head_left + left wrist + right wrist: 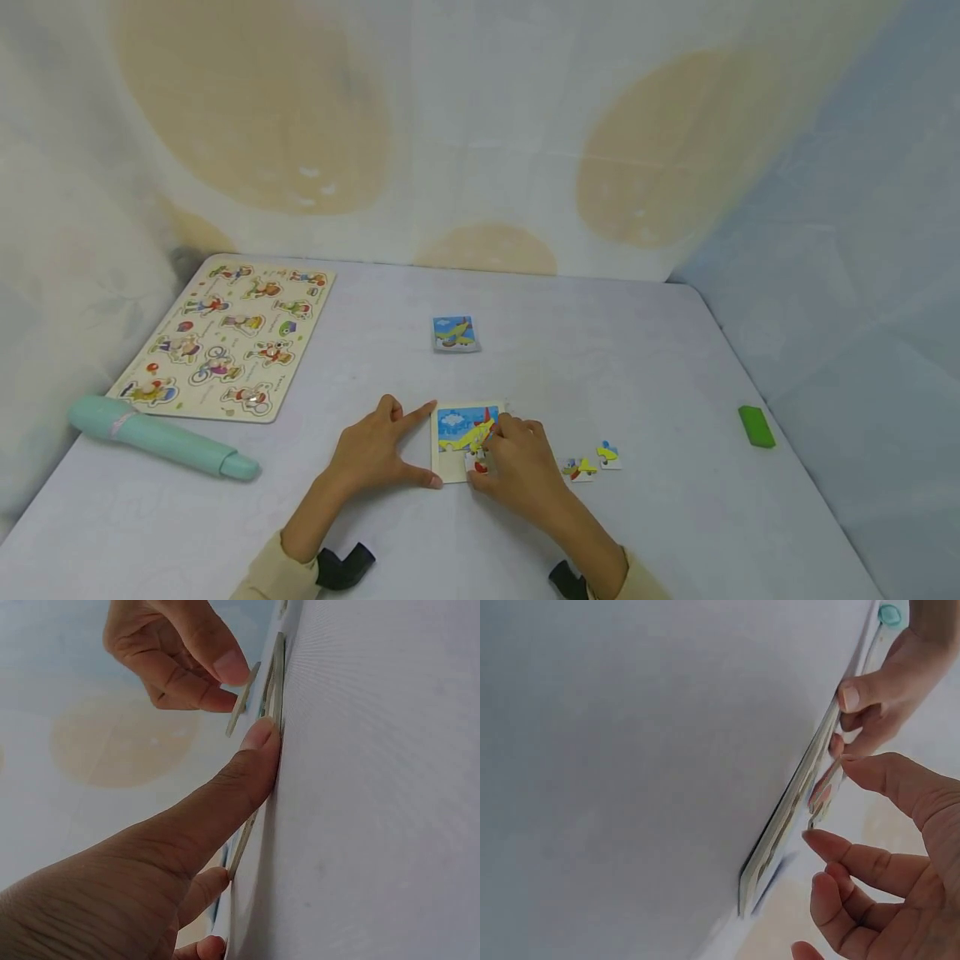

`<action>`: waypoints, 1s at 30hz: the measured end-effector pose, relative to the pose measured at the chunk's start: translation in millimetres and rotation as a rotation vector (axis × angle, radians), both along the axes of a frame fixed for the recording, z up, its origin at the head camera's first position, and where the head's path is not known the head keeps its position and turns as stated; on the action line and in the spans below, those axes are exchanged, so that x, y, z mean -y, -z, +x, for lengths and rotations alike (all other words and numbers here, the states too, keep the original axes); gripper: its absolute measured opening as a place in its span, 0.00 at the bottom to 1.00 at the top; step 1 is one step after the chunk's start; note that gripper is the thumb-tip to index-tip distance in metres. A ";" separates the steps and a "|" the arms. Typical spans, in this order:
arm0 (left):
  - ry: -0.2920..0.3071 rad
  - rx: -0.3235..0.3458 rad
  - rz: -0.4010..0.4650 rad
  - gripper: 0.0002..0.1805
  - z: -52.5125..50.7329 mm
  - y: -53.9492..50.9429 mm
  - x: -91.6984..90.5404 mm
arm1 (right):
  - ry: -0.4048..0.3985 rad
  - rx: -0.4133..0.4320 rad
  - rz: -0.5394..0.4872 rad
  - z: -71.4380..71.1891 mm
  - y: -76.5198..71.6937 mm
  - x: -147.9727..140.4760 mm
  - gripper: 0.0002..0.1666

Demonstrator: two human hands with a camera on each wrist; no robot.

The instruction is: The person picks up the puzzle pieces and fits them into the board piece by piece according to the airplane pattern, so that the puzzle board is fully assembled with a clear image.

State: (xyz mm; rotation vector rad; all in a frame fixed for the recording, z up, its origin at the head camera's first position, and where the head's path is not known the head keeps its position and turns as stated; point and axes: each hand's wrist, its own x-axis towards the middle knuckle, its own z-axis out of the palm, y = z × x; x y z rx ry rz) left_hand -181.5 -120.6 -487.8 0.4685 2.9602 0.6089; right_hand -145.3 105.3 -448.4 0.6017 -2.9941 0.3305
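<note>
A small square puzzle board (450, 469) lies on the table, its upper part filled with a picture of a yellow plane on blue sky. My left hand (378, 450) holds its left side, index finger at the far corner and thumb at the near corner. Over the board's right part, my right hand (521, 467) pinches a puzzle piece (476, 461) between thumb and index finger. The right wrist view shows that piece (825, 791) tilted above the board (780, 817). Loose puzzle pieces (580, 469) lie right of my right hand, with another piece (609, 455) beside them.
Beyond the board lies a small picture block or stack (455, 334) showing a yellow plane. A large peg puzzle board (232, 342) with figures is at the far left, a mint-green tube-shaped object (165, 437) in front of it. Far right is a green block (756, 427).
</note>
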 end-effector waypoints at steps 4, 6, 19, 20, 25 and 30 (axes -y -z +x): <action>0.005 0.000 0.007 0.58 0.2 0.1 0.7 | -0.032 -0.007 0.045 -1.9 1.3 11.2 0.22; 0.006 0.000 0.013 0.58 0.5 0.3 1.4 | -0.046 -0.019 0.064 -2.4 1.5 15.6 0.22; 0.007 -0.023 0.025 0.58 0.9 4.9 2.0 | -0.079 -0.062 0.146 -3.1 4.0 23.8 0.31; 0.009 -0.026 0.024 0.58 0.9 4.9 1.8 | -0.080 -0.066 0.154 -1.7 3.4 22.2 0.32; 0.013 -0.030 0.022 0.58 1.0 3.4 1.6 | -0.137 -0.039 0.160 8.9 1.0 12.1 0.35; 0.010 -0.028 0.010 0.58 0.4 2.7 1.5 | -0.221 -0.025 0.219 17.6 4.4 5.8 0.36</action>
